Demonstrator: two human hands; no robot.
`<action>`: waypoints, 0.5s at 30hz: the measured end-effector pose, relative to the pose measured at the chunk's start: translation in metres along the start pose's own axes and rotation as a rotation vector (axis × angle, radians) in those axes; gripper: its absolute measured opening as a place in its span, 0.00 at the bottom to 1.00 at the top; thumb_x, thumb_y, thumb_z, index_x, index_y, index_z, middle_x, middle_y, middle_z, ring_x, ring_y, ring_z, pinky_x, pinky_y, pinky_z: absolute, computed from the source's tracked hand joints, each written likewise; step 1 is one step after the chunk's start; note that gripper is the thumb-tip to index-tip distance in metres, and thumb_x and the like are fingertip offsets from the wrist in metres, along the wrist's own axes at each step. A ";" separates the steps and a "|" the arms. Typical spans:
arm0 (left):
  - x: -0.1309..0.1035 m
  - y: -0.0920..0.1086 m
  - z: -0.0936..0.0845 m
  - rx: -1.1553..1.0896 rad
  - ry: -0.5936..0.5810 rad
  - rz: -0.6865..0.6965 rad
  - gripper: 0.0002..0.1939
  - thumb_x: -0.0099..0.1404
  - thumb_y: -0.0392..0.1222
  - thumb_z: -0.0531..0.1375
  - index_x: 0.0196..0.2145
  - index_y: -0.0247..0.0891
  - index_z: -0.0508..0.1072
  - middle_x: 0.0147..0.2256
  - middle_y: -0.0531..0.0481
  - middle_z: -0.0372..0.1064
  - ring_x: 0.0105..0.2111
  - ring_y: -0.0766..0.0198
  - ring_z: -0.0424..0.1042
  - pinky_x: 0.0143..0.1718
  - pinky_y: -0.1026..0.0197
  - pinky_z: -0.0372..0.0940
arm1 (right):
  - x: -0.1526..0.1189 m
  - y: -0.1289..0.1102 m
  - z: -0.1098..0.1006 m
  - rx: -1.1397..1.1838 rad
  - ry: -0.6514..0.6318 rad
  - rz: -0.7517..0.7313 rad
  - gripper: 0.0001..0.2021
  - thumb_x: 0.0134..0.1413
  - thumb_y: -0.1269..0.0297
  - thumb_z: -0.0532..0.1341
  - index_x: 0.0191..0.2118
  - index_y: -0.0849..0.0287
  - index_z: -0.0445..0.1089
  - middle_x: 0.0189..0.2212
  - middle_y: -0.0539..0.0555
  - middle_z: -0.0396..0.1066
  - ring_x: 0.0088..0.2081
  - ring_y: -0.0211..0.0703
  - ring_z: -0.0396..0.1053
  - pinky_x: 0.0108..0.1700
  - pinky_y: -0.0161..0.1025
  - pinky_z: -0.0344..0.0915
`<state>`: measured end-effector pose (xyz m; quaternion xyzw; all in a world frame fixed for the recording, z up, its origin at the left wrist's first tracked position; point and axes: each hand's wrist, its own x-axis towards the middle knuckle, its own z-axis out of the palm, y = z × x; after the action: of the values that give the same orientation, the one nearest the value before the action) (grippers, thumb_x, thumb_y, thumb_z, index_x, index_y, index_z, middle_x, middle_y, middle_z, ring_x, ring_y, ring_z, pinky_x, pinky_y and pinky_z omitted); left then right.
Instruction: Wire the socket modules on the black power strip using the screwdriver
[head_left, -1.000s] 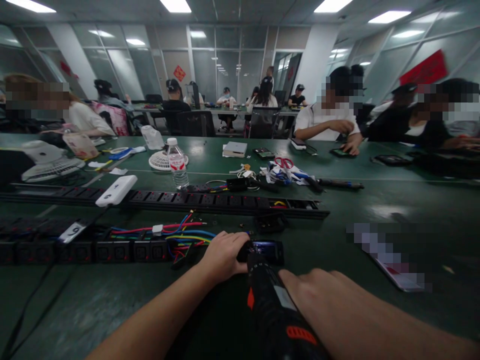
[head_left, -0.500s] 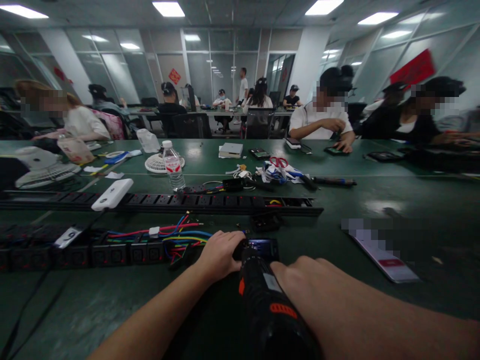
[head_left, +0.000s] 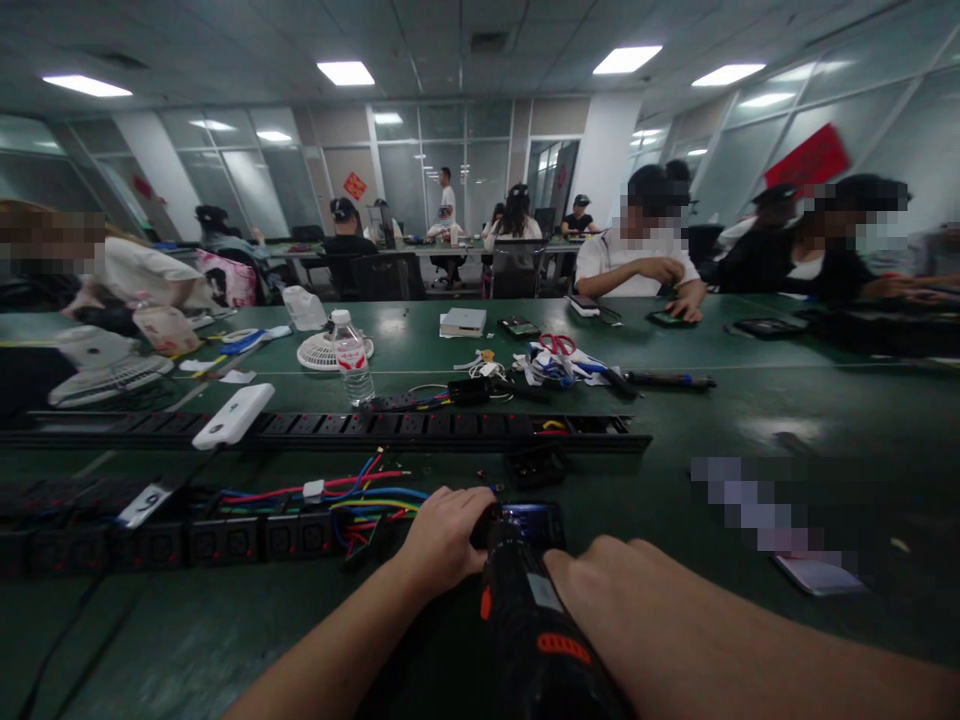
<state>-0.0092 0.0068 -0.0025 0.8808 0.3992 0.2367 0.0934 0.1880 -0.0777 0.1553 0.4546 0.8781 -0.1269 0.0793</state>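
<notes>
My right hand [head_left: 622, 590] is closed round a black cordless drill [head_left: 551, 610] with orange marks. The drill points away from me, its front end reaching down beside my left fingers. My left hand [head_left: 448, 530] is closed on the left end of a black module with a shiny bluish face [head_left: 536, 522]; the drill and fingers hide part of it. Just left of that hand, loose red, blue, yellow and green wires [head_left: 382, 500] come out of a black power strip [head_left: 217, 540] lying on the green table [head_left: 150, 650]. The drill's tip is hidden.
A second long power strip [head_left: 300, 428] lies behind, with a white device [head_left: 234, 415] on it. Beyond are a water bottle [head_left: 352, 360], a small black case [head_left: 534, 466], red-handled scissors [head_left: 556, 345] and a phone-like slab [head_left: 817, 575]. Co-workers sit across the table.
The view has tilted up slightly, so the table things appear lower. Both hands and the drill keep nearly the same pose. A standing person at the back has moved left.
</notes>
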 end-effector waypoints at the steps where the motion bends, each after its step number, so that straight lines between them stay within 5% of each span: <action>1: 0.000 0.000 0.000 -0.001 0.006 0.003 0.20 0.61 0.40 0.61 0.51 0.41 0.67 0.51 0.46 0.73 0.49 0.55 0.73 0.44 0.54 0.62 | 0.001 0.001 0.001 -0.001 -0.003 -0.004 0.19 0.43 0.51 0.68 0.39 0.59 0.73 0.30 0.54 0.70 0.29 0.50 0.69 0.27 0.38 0.62; 8: 0.000 0.002 -0.002 0.002 0.002 -0.011 0.19 0.61 0.40 0.61 0.50 0.40 0.67 0.51 0.46 0.73 0.49 0.55 0.73 0.44 0.54 0.63 | 0.004 0.008 0.009 0.021 0.016 0.008 0.19 0.41 0.55 0.67 0.40 0.56 0.73 0.30 0.52 0.71 0.27 0.48 0.68 0.24 0.34 0.52; 15: -0.001 0.001 -0.002 0.006 -0.013 0.003 0.21 0.60 0.41 0.61 0.51 0.40 0.67 0.53 0.44 0.71 0.50 0.54 0.72 0.45 0.54 0.62 | -0.005 -0.007 -0.016 0.016 -0.077 0.008 0.15 0.48 0.60 0.67 0.42 0.59 0.73 0.32 0.54 0.71 0.32 0.51 0.70 0.33 0.42 0.66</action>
<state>-0.0102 0.0057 -0.0004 0.8832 0.3980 0.2298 0.0931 0.1846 -0.0808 0.1733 0.4534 0.8716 -0.1510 0.1098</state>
